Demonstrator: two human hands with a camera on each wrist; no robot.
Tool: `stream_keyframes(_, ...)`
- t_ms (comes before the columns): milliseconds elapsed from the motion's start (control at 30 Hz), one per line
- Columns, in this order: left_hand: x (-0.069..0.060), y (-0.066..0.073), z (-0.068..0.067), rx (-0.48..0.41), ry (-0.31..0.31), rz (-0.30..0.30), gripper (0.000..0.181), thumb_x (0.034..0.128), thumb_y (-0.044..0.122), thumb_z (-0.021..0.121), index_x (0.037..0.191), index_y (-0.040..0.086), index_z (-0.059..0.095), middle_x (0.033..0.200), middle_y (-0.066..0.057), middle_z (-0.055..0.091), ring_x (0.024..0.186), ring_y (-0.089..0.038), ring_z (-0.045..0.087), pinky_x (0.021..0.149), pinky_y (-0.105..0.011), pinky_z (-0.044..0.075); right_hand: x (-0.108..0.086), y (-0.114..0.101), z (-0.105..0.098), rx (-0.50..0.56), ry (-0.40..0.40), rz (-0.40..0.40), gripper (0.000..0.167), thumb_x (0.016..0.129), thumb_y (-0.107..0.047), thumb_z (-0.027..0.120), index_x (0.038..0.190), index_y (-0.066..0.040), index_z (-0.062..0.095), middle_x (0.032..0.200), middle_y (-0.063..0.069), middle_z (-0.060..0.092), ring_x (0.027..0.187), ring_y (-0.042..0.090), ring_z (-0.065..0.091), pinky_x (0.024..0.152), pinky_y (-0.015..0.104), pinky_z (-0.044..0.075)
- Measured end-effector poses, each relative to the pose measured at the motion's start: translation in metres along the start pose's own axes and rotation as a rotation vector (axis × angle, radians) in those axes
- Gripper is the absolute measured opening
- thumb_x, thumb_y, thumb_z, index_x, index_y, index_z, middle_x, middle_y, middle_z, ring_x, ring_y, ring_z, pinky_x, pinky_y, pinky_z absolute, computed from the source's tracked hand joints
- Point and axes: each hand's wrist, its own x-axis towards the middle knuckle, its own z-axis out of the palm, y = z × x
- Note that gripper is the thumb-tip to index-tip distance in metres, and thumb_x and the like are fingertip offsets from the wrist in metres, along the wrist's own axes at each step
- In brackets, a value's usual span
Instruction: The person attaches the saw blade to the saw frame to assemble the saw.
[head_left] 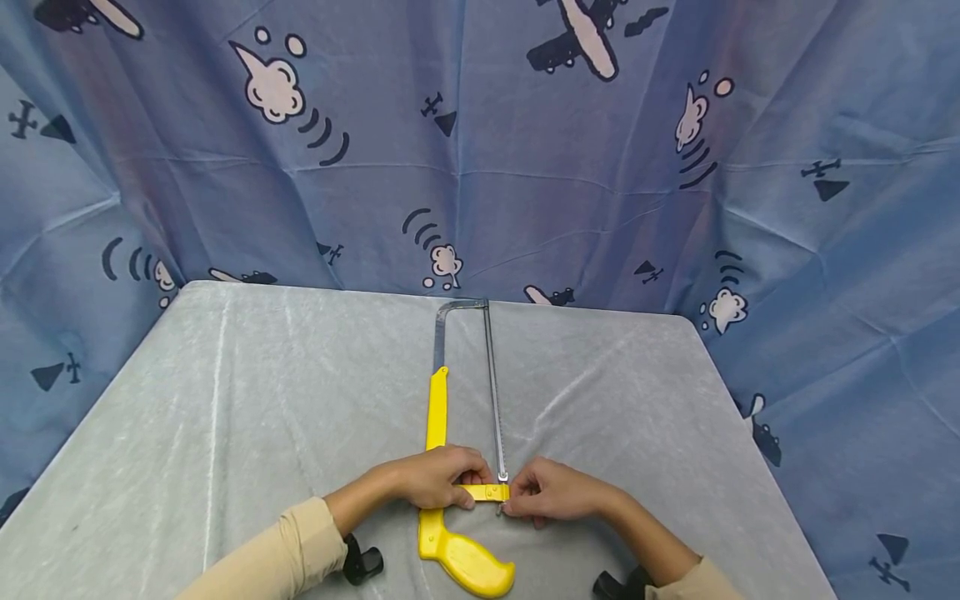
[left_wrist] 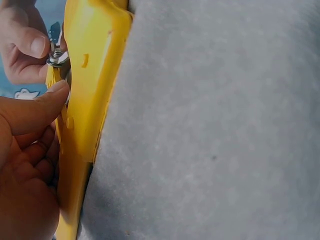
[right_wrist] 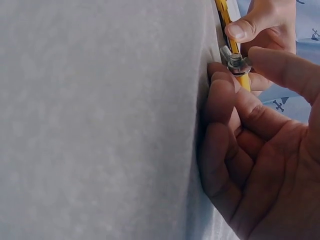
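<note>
A hacksaw with a yellow frame (head_left: 437, 408) lies on the grey cloth, its yellow handle (head_left: 476, 567) toward me. Its metal front bow points away, and the blade (head_left: 493, 392) runs along the right side. My left hand (head_left: 446, 475) reaches across the frame and pinches the short yellow arm (head_left: 491, 492) near the blade's close end. At that arm's end, my right hand (head_left: 558, 490) pinches a metal wing nut (right_wrist: 236, 64) on a threaded stud between thumb and fingers. The left wrist view shows the left thumb (left_wrist: 52, 100) pressed on the yellow arm.
The table (head_left: 322, 375) is covered with creased grey cloth. A blue patterned curtain (head_left: 375, 167) hangs behind it and at both sides. Black wrist-worn devices (head_left: 362, 562) show beneath the forearms.
</note>
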Motion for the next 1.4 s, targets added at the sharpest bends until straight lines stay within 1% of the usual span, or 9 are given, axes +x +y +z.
stream_keyframes(100, 0.0002, 0.0002, 0.0001, -0.002, 0.0, -0.002, 0.02, 0.0879, 0.006, 0.074, 0.104, 0.015, 0.068, 0.088, 0.014, 0.054, 0.081, 0.001, 0.049, 0.078, -0.017, 0.044, 0.0004, 0.0013, -0.0005, 0.011, -0.013, -0.012, 0.026, 0.093, -0.016, 0.065, 0.08, 0.007, 0.068, 0.058, -0.002, 0.054, 0.05, 0.002, 0.047, 0.047, 0.016, 0.034)
stream_keyframes(333, 0.0003, -0.0001, 0.0008, -0.01, 0.0, 0.0, 0.02, 0.0877, 0.005, 0.074, 0.104, 0.014, 0.068, 0.088, 0.013, 0.054, 0.081, 0.001, 0.049, 0.077, -0.017, 0.045, 0.0001, 0.0036, -0.0006, 0.023, -0.027, -0.029, 0.015, 0.088, -0.007, 0.064, 0.083, 0.006, 0.069, 0.061, -0.007, 0.056, 0.053, 0.002, 0.05, 0.05, 0.015, 0.04)
stream_keyframes(567, 0.0003, -0.0007, 0.001, 0.001, 0.004, 0.0, 0.02, 0.0877, 0.006, 0.075, 0.105, 0.015, 0.068, 0.088, 0.014, 0.054, 0.08, 0.001, 0.05, 0.077, -0.017, 0.045, 0.0008, 0.004, 0.001, -0.006, 0.005, -0.02, 0.009, 0.087, -0.009, 0.07, 0.081, -0.003, 0.069, 0.059, -0.008, 0.057, 0.051, 0.002, 0.05, 0.049, 0.015, 0.038)
stream_keyframes(733, 0.0004, -0.0007, 0.0003, -0.001, 0.005, -0.001, 0.02, 0.0876, 0.006, 0.075, 0.105, 0.015, 0.068, 0.088, 0.014, 0.054, 0.08, 0.001, 0.05, 0.077, -0.017, 0.045, 0.0019, 0.0014, 0.0026, -0.054, 0.045, 0.013, 0.011, 0.087, -0.012, 0.072, 0.077, -0.008, 0.067, 0.057, -0.008, 0.055, 0.049, 0.002, 0.049, 0.048, 0.016, 0.037)
stream_keyframes(900, 0.0004, -0.0008, -0.0003, -0.001, 0.009, 0.001, 0.02, 0.0874, 0.005, 0.075, 0.104, 0.014, 0.068, 0.089, 0.013, 0.055, 0.081, 0.001, 0.05, 0.077, -0.017, 0.045, 0.0024, -0.0001, 0.0039, -0.08, 0.071, 0.033, 0.014, 0.086, -0.011, 0.072, 0.074, -0.01, 0.066, 0.056, -0.008, 0.055, 0.048, 0.003, 0.05, 0.048, 0.017, 0.038)
stream_keyframes(1100, 0.0008, -0.0009, 0.0001, 0.0, 0.006, 0.006, 0.02, 0.0873, 0.006, 0.075, 0.104, 0.014, 0.068, 0.088, 0.013, 0.055, 0.08, 0.001, 0.05, 0.077, -0.017, 0.045, 0.0019, -0.0016, 0.0036, -0.052, 0.05, 0.01, 0.01, 0.085, -0.007, 0.071, 0.075, -0.005, 0.07, 0.057, -0.009, 0.056, 0.049, 0.001, 0.049, 0.048, 0.016, 0.039)
stream_keyframes(1200, 0.0008, -0.0011, 0.0005, -0.001, 0.004, 0.003, 0.02, 0.0875, 0.006, 0.075, 0.104, 0.015, 0.068, 0.088, 0.013, 0.055, 0.08, 0.001, 0.05, 0.077, -0.017, 0.045, 0.0016, -0.0026, 0.003, -0.036, 0.041, 0.002, 0.009, 0.083, -0.01, 0.075, 0.076, -0.004, 0.071, 0.057, -0.01, 0.057, 0.05, 0.0, 0.048, 0.047, 0.015, 0.037)
stream_keyframes(1300, 0.0007, -0.0008, 0.0006, -0.003, 0.003, -0.002, 0.02, 0.0876, 0.006, 0.075, 0.104, 0.015, 0.068, 0.088, 0.013, 0.055, 0.08, 0.001, 0.05, 0.077, -0.017, 0.045, 0.0014, -0.0039, 0.0029, -0.036, 0.046, 0.019, 0.019, 0.083, -0.02, 0.078, 0.074, -0.005, 0.071, 0.055, -0.01, 0.056, 0.049, 0.0, 0.046, 0.046, 0.016, 0.035)
stream_keyframes(1400, 0.0003, 0.0, 0.0005, -0.008, 0.002, -0.004, 0.019, 0.0875, 0.006, 0.075, 0.104, 0.014, 0.068, 0.088, 0.013, 0.055, 0.08, 0.0, 0.05, 0.077, -0.017, 0.045, 0.0013, -0.0052, 0.0038, -0.04, 0.064, 0.043, 0.033, 0.086, -0.03, 0.076, 0.069, -0.003, 0.068, 0.054, -0.007, 0.055, 0.047, 0.003, 0.047, 0.045, 0.017, 0.035)
